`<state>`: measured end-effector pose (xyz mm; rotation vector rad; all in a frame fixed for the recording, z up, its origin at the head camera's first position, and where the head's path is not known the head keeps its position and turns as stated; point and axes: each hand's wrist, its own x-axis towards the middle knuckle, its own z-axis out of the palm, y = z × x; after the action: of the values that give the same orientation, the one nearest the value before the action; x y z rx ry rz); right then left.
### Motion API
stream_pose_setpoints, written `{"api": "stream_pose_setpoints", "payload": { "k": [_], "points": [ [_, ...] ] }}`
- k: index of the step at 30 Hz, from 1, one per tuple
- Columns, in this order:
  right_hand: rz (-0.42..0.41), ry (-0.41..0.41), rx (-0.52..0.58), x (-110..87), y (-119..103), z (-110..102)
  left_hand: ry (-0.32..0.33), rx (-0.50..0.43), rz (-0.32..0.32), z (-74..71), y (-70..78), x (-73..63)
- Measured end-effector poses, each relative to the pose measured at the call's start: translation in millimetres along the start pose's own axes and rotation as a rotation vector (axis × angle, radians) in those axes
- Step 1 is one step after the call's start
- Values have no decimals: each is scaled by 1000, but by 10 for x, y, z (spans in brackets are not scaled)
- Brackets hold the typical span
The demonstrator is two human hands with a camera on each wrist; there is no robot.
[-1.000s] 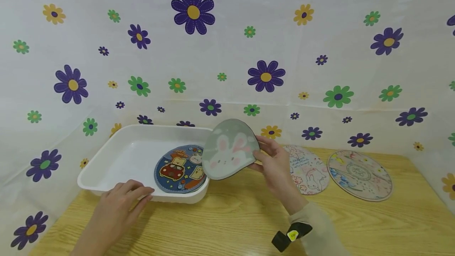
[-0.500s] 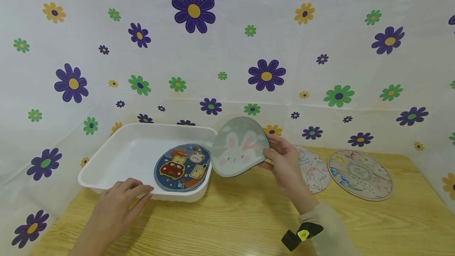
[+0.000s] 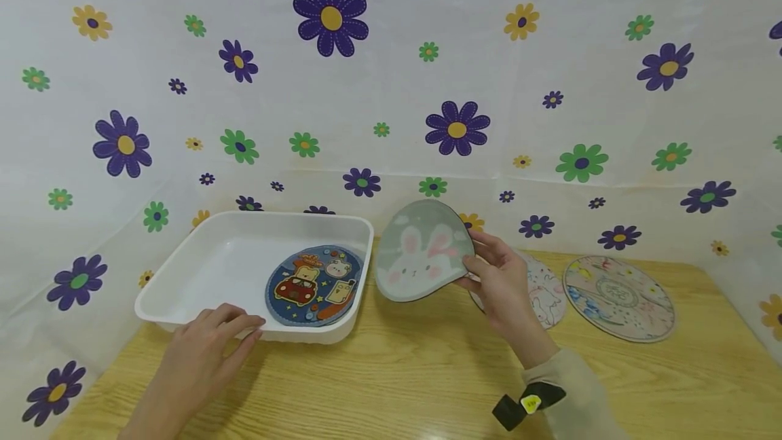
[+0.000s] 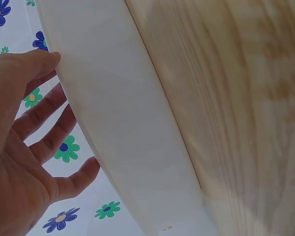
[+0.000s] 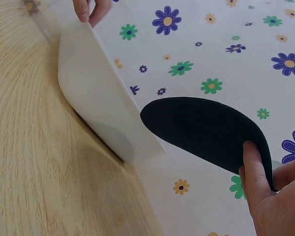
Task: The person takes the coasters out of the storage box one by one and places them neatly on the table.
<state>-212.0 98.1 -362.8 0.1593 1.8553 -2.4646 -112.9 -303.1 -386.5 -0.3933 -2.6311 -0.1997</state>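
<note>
My right hand pinches the right edge of a round grey-green mouse pad with a white rabbit print. The pad is bent and held up just right of the white plastic tray. Its black underside shows in the right wrist view. My left hand holds the tray's near rim, with the thumb at the outer edge and the fingers over it. A blue round mouse pad with a red car print lies in the right part of the tray.
Two more round pads lie at the right of the wooden table: a pink-and-white rabbit one, partly hidden behind my right hand, and a floral one. A flower-print cloth hangs behind.
My right hand has moved right with the rabbit mouse pad, away from over the tray's edge, uncovering the blue pad. The left hand stays at the rim.
</note>
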Motion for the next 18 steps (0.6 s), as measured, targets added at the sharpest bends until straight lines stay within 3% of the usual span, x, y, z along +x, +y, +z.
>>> {"api": "stream_pose_setpoints", "payload": {
  "k": [4,10,18],
  "points": [
    [8,12,-11,-3,3,-14,-3,-17,3,-30,16,-8],
    [14,18,-17,1,17,-43,17,-36,76,-57,36,-31],
    [25,36,-47,31,84,-64,41,-32,125,-36,27,-60]
  ]
}}
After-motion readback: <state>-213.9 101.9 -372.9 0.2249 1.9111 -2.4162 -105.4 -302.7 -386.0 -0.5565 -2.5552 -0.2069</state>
